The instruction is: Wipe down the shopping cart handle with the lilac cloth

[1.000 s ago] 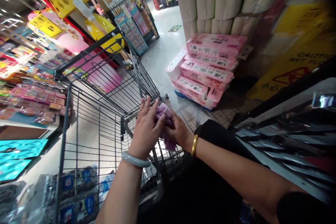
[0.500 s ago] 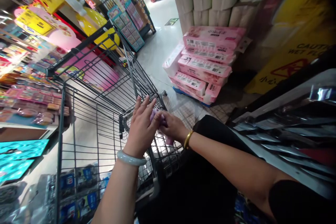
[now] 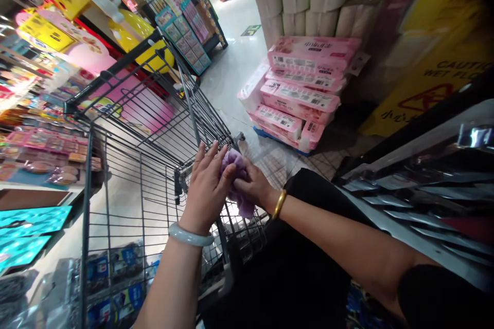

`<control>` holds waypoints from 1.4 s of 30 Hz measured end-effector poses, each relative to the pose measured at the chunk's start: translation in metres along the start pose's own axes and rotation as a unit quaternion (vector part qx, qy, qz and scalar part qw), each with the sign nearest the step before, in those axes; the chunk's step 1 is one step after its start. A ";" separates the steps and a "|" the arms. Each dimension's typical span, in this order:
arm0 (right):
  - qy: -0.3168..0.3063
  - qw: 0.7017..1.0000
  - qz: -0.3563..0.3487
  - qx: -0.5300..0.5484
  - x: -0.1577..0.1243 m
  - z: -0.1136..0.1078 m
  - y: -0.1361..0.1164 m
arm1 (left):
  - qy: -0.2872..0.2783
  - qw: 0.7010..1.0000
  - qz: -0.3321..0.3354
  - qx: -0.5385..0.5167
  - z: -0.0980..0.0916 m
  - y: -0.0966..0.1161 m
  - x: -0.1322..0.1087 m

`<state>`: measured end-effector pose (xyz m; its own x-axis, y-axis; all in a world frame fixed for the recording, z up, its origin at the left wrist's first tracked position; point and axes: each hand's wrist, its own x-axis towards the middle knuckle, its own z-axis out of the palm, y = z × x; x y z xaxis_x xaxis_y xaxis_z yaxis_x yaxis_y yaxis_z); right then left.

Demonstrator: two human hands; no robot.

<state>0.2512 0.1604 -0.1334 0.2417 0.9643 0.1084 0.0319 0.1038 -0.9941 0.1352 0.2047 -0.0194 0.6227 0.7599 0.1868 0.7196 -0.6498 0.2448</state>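
Head view: the cloth (image 3: 232,163) is lilac, soft and crumpled (fuzzy, by its look). Its long axis runs up and down in the picture, with the lower end hanging below the right hand (image 3: 255,187), whose grip is closed on it. The left hand (image 3: 206,191) lies against its side, fingers straight and unclasped, at the cart (image 3: 89,175) rim.

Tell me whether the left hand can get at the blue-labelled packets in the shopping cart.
Probably yes. The left hand rests open on the purple cloth at the shopping cart's rim, holding nothing; the cart is open-topped and nothing covers the blue-labelled packets in its basket.
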 end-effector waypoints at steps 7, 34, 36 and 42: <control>-0.054 0.978 0.187 -0.077 0.001 0.004 0.022 | -0.007 1.000 0.000 0.008 -0.001 0.001 0.000; 0.011 0.998 0.061 -0.005 -0.011 0.012 0.000 | -0.021 0.997 0.053 0.046 -0.002 -0.016 0.028; 0.035 0.999 -0.002 0.035 -0.013 0.013 -0.010 | -0.025 0.997 0.056 0.040 -0.004 -0.018 0.029; -0.036 0.999 0.032 -0.024 -0.011 0.016 0.003 | -0.024 0.997 0.062 0.042 -0.005 -0.027 0.029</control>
<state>0.2335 0.1543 -0.1373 0.1740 0.9838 0.0431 0.0665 0.0320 -0.9973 0.1324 0.2443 -0.0158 0.7210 0.6734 0.1636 0.6581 -0.7393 0.1426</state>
